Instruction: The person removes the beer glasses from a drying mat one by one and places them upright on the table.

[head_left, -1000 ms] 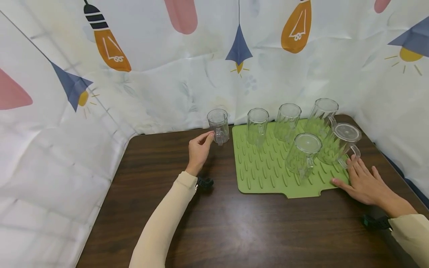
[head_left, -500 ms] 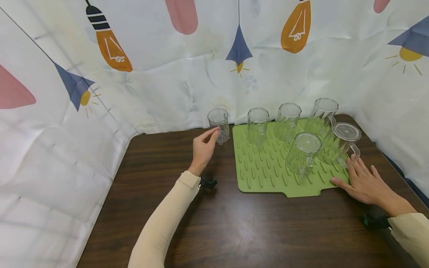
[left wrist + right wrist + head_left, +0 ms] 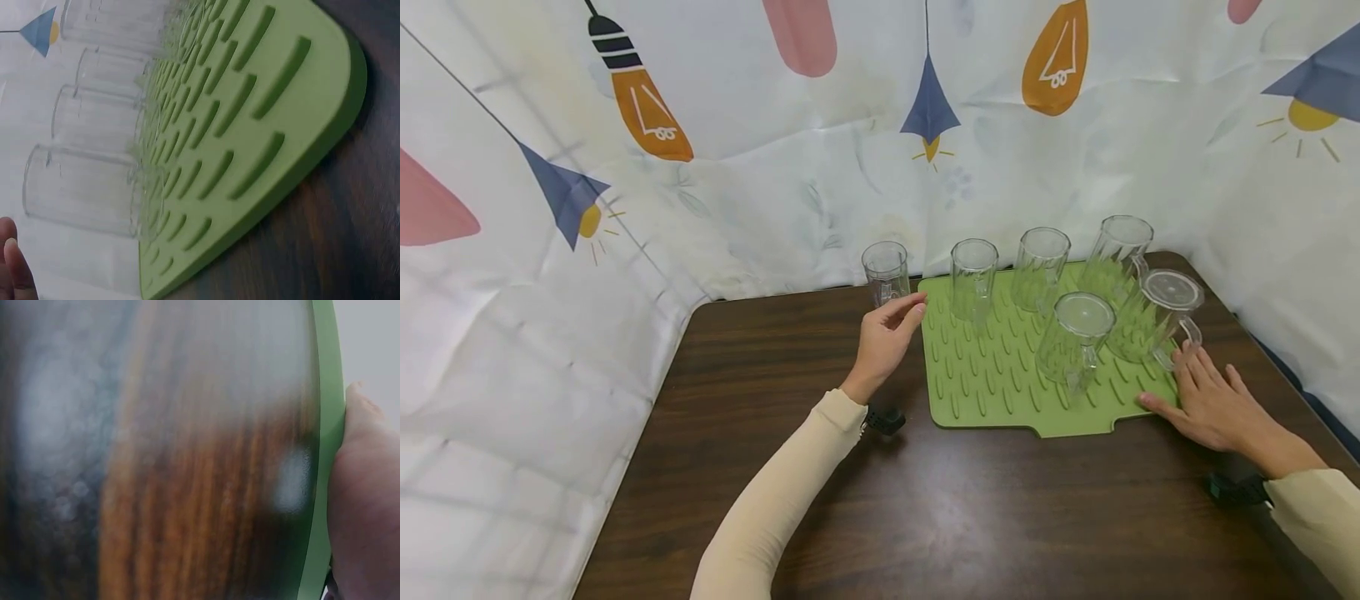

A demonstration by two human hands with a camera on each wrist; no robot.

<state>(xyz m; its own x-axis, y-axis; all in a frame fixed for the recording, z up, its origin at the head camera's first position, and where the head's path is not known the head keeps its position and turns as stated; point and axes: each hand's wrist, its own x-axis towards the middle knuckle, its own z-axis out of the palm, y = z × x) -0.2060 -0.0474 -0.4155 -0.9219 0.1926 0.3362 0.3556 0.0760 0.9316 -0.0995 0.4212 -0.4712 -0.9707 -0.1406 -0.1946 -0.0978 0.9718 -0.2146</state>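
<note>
tabletop (image 3: 970, 508) of dark wood lay nearest in my head feed. i had the right hand (image 3: 1217, 408) spread wide at the near right corner of the green mat (image 3: 977, 400), fingertips close by the handle of a glass mug (image 3: 1153, 321) on the mat; whether they touched it i couldn't tell. the left hand (image 3: 887, 337) held nothing, thumb and fingertips narrow-set and relaxed near the mat's left edge. four other mugs (image 3: 973, 271) stood on the mat, and a lone mug (image 3: 885, 265) stood on the wood just left of it. behind everything hung a lamp-printed cloth (image 3: 760, 217).
</note>
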